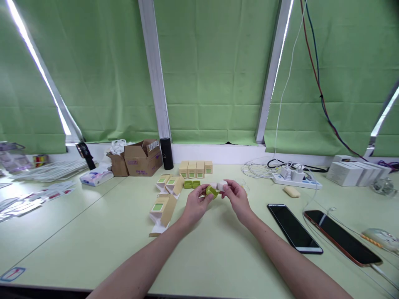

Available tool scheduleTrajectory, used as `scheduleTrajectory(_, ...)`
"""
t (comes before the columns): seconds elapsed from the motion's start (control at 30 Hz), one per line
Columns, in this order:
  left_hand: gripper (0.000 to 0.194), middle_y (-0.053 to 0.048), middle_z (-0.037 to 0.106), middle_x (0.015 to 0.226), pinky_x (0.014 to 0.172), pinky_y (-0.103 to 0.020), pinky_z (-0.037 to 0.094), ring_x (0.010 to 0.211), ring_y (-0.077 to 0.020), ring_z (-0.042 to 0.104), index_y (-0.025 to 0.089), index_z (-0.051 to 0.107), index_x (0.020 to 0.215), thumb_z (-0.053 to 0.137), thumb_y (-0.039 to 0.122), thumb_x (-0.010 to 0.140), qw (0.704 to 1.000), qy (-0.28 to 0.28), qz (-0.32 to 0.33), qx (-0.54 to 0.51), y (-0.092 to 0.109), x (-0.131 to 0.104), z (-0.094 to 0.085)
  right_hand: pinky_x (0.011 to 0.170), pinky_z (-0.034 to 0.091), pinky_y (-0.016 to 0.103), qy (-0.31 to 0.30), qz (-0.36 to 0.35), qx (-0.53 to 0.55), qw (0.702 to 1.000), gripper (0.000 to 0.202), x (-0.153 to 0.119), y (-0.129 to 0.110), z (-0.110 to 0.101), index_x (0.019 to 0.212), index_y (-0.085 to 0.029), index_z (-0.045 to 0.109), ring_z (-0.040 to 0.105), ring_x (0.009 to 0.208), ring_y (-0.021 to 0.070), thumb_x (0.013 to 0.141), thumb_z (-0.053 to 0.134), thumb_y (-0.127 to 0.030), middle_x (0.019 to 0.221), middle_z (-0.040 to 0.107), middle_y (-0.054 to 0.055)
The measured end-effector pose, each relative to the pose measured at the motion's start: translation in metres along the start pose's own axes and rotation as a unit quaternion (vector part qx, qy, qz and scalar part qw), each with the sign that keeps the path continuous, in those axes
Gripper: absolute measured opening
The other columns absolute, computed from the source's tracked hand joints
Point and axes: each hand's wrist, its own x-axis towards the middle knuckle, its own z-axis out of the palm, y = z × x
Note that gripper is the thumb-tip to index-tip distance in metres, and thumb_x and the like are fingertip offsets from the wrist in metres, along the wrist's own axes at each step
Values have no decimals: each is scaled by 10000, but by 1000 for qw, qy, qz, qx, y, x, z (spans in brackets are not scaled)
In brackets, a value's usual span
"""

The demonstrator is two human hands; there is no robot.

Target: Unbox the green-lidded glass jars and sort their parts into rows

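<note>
Over the middle of the table, my left hand [197, 202] is closed around a small olive-green case [212, 192], which is tilted. Close beside it, my right hand [238, 198] pinches a small white block [221, 185] with rounded edges; its exact kind is too small to tell. The two pieces almost meet, and I cannot tell whether they touch. Just behind my left hand lie two small green cases [191, 184]. To the left are opened tan cartons with green labels, the nearest one [163, 208] with its flap spread on the table.
Upright tan boxes [195, 169] stand at the back, near a black cylinder [166, 153] and a cardboard box [143, 158]. At right are a power strip [297, 181] with tangled cables, a black-screened phone [294, 227] and another phone [341, 236] on a cable.
</note>
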Motion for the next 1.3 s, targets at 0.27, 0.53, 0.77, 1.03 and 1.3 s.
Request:
scheduleTrajectory(0.27,554,-146,679,1244,889,-414,637,1100,-247,677,148,616,1280,752,469,850,998,56,-4,-37,-10,4,-3,616,486,302,-30,138,176,974,397,0,2,-3,958,-197,736,640,752,180,769,834,-533,1049,754,98)
scheduleTrajectory(0.53,560,-143,682,1244,856,-413,653,1079,-243,686,153,606,1286,749,486,859,996,86,-6,-29,-14,5,-5,584,463,279,-18,148,174,973,415,-2,0,-3,964,-206,709,640,751,180,758,839,-542,1057,764,94)
scheduleTrajectory(0.77,562,-144,683,1262,844,-378,651,1126,-249,676,157,609,1286,747,497,860,995,92,-9,-22,-12,6,-5,621,509,280,-12,128,150,980,483,-4,-3,-1,1042,-242,663,670,808,187,718,880,-528,1002,754,55)
scheduleTrajectory(1.03,544,-139,702,1211,827,-381,649,1072,-243,693,161,621,1278,755,480,857,995,96,-6,-11,-11,5,-5,738,599,352,-25,83,143,986,474,-5,0,1,1081,-253,664,703,859,190,714,903,-434,1032,721,38)
scheduleTrajectory(1.3,537,-135,697,1228,842,-378,645,1073,-237,693,167,617,1284,745,480,866,995,95,-7,-7,-12,5,-5,636,549,300,2,74,122,990,474,-2,-1,1,1029,-223,693,605,651,112,631,931,-323,913,654,-3)
